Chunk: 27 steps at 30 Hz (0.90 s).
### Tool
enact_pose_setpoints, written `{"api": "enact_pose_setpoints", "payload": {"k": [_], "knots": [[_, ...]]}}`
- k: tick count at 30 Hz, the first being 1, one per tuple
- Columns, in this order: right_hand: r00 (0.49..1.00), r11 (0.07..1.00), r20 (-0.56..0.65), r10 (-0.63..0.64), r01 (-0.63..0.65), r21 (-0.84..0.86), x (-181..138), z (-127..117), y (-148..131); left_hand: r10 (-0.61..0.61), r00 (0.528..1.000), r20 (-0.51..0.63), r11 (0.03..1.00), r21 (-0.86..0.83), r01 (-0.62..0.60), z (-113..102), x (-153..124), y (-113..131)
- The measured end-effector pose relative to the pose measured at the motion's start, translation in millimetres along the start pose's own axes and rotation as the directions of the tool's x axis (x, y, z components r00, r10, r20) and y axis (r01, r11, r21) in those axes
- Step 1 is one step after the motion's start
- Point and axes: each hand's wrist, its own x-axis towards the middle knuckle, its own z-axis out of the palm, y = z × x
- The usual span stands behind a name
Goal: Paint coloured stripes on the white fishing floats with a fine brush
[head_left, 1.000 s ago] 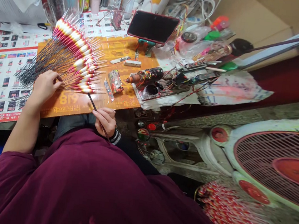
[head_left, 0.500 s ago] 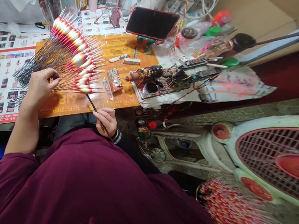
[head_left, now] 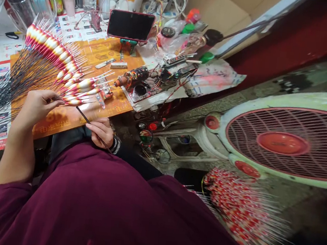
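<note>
Your left hand was closed, thumb and fingers pinched around the dark stems of a fan of slender fishing floats, which spread over an orange printed mat. Your right hand stayed apart from it, its fingers curled on a thin black-handled brush, with the tip just beside the lowest floats; whether it touched them could not be told. Every float in the fan already showed red, white and yellow bands, and a second sheaf of banded floats lay low on the right beside an electric fan. What was finished and what was left could not be told from this view. Near the fan's tips on the mat lay a paint-spattered cylinder and small metal pieces. Beyond them stood a phone on a green stand, a tangle of wires and a glass mug. Your burgundy sleeve filled the foreground below both hands, and nothing lay between the brush and the floats.
</note>
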Motion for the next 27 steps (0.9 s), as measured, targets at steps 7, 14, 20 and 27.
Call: {"api": "enact_pose_setpoints", "payload": {"k": [7, 14, 20, 27], "knots": [[0.999, 0.999, 0.042, 0.018, -0.019, 0.036, -1, -1, 4, -0.025, 1.000, -0.014, 0.999, 0.048, 0.026, 2, -1, -10], [0.999, 0.999, 0.027, 0.019, -0.020, 0.033, -3, 1, 3, -0.042, 0.999, -0.002, 0.993, 0.108, 0.042, 1, -2, -9], [0.999, 0.998, 0.040, 0.037, -0.039, 0.048, -8, 2, 1, -0.007, 1.000, 0.013, 0.996, 0.089, 0.006, 13, 5, -1], [0.997, 1.000, -0.074, -0.006, 0.004, -0.026, 2, 1, -11, -0.030, 0.999, 0.023, 0.999, -0.033, 0.031, 26, 4, -4]]}}
